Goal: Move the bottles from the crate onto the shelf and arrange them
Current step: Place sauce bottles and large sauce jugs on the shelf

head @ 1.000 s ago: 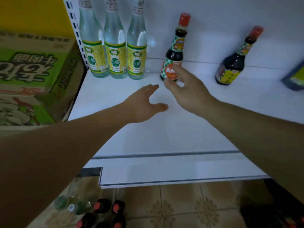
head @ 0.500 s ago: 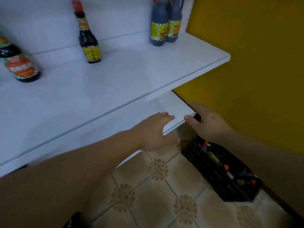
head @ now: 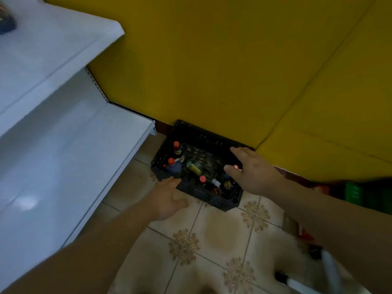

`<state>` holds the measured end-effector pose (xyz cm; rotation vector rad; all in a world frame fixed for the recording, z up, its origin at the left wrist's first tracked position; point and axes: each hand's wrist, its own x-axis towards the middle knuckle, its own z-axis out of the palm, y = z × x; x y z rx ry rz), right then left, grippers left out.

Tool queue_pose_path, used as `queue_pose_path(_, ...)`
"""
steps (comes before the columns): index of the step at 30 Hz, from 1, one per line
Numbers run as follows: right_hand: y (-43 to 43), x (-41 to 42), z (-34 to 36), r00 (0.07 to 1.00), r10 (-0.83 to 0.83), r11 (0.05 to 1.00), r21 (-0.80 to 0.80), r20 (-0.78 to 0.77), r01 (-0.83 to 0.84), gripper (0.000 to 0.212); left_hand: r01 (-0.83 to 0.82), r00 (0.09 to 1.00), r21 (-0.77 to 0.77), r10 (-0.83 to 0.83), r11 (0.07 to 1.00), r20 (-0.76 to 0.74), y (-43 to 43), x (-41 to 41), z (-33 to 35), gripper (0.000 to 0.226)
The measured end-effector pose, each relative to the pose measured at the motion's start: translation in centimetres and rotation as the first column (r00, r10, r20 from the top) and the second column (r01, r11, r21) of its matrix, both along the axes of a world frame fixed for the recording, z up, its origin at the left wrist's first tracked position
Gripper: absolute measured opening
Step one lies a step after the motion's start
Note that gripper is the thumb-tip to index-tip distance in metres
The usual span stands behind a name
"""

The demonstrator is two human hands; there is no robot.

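A black plastic crate (head: pixel 203 138) sits on the tiled floor against the yellow wall, to the right of the white shelf (head: pixel 63 149). Several bottles lie and stand inside it: dark ones with red caps (head: pixel 176 147), and a green one with a yellow label (head: pixel 194 167). My left hand (head: pixel 168 197) reaches toward the crate's near left rim, fingers spread and holding nothing. My right hand (head: pixel 252 168) hovers over the crate's right side, fingers extended, empty. A red cap shows just past its fingers.
The upper shelf board (head: pixel 53 39) juts out at top left with a dark bottle at its edge. A green crate (head: pixel 356 194) stands at the right by the wall. White and red objects lie on the floor at bottom right.
My view has swung from the shelf top down and right to the floor crate. Both hands left the shelf edge and now reach over the crate.
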<state>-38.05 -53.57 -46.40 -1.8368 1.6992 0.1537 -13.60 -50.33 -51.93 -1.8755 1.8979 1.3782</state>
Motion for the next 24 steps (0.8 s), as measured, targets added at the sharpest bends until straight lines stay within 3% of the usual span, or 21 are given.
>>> queue_pose_path(8,-2.5,-0.3,-7.6,0.985,-0.168,0.981,0.105,0.031,0.164,0.068,0.022,1.000,0.091,-0.021,0.996,-0.019,-5.3,-1.6,-5.9,0.080)
queue_pose_path(13,-5.2,1.4,-12.8,0.971,-0.238,0.956,0.182,0.030,0.229,0.073,0.129,0.991,0.120,-0.132,0.984,0.014,-9.6,-0.7,-10.8,0.081)
queue_pose_path(19,-8.6,2.5,-21.3,0.966,-0.252,0.938,0.262,0.059,0.228,0.064,0.198,0.980,0.060,-0.198,0.978,-0.006,-14.3,-2.0,-18.5,0.061)
queue_pose_path(24,-11.0,2.9,-30.9,0.977,-0.193,0.921,0.358,0.085,0.151,0.059,0.240,0.970,0.109,-0.243,0.965,0.014,-17.3,-3.9,-25.8,0.055)
